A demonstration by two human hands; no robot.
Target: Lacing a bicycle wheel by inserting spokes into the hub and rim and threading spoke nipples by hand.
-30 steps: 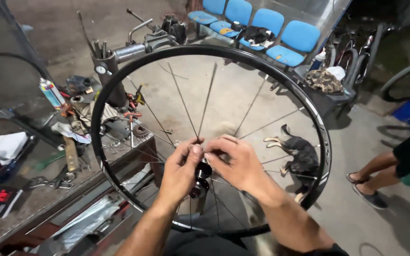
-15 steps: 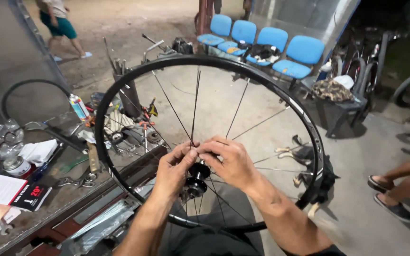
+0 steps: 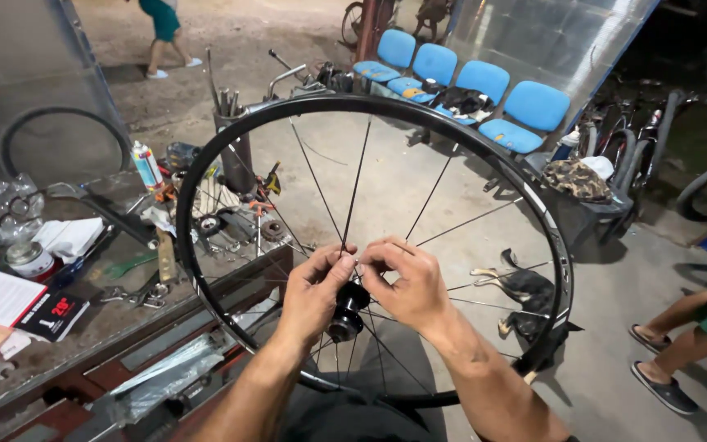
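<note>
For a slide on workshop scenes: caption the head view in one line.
Left hand and right hand pinch spokes at the hub of a black bicycle wheel beside a cluttered workbench.

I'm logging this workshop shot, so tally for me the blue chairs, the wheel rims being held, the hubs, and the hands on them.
Blue chairs: 4
Black wheel rim: 1
Black hub: 1
Hands at the hub: 2, the left hand and the right hand
Total: 8
</note>
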